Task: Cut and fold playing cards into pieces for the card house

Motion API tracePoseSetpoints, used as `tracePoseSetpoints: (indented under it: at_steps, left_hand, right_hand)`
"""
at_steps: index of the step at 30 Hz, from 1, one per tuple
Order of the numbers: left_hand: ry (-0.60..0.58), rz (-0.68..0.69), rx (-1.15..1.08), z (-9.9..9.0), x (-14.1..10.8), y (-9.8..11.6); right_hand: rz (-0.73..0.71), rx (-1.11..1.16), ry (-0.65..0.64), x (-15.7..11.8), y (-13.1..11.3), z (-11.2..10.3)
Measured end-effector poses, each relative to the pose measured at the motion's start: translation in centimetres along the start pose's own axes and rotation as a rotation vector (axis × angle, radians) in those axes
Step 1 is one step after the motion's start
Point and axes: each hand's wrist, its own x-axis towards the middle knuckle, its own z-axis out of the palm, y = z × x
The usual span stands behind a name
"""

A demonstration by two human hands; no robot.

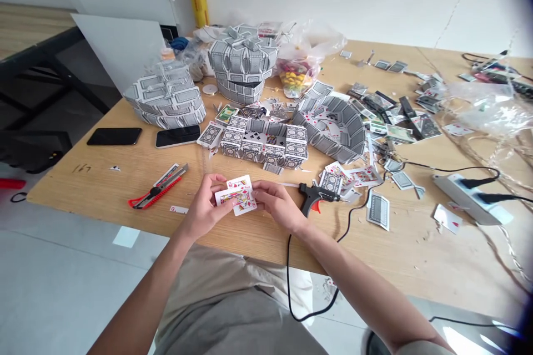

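Two face-up playing cards (238, 196) are crossed over each other above the table's front edge. My left hand (207, 206) is closed on them from the left, its thumb over the sideways card. From the right, my right hand (278, 203) pinches their edge. Just right of that hand lies a black glue gun (316, 195) with an orange trigger. Behind my hands sits a rectangular box made of folded cards (264, 143). A red utility knife (158, 187) with its blade out rests to the left, near a narrow card strip (179, 209).
Two phones (114, 136) (178, 136) lie at the left. Card-built baskets (166, 100) (242, 64) and an open card tray (331, 127) stand behind. Loose cards (378, 211), a power strip (472, 199) and the glue gun's black cord (348, 224) lie at the right.
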Motion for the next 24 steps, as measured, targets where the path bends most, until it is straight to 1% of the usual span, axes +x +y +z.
tracePoseSetpoints:
  at_steps: [2, 4, 8, 13, 19, 24]
  left_hand:
    - [-0.014, -0.064, -0.05, 0.3, 0.3, -0.2]
    - [-0.013, -0.083, -0.063, 0.6, 0.4, -0.4]
    - [0.0, -0.05, -0.014, 0.6, 0.2, -0.6]
    - [0.002, -0.023, 0.082, 0.3, -0.3, -1.0]
    - [0.059, -0.002, -0.017, 0.5, -0.5, -1.4]
    - [0.087, 0.011, -0.016, 0.7, -0.7, -1.7]
  right_hand:
    - [0.009, 0.023, -0.001, -0.2, 0.1, 0.2]
    - [-0.009, 0.022, -0.014, -0.3, 0.2, 0.4]
    - [-0.069, 0.012, -0.031, -0.2, 0.6, 0.5]
    - [-0.052, 0.019, -0.015, -0.1, 0.9, 0.5]
    - [-0.027, 0.019, 0.016, -0.1, 0.7, 0.6]
    - [-0.005, 0.053, 0.002, -0.2, 0.5, 0.7]
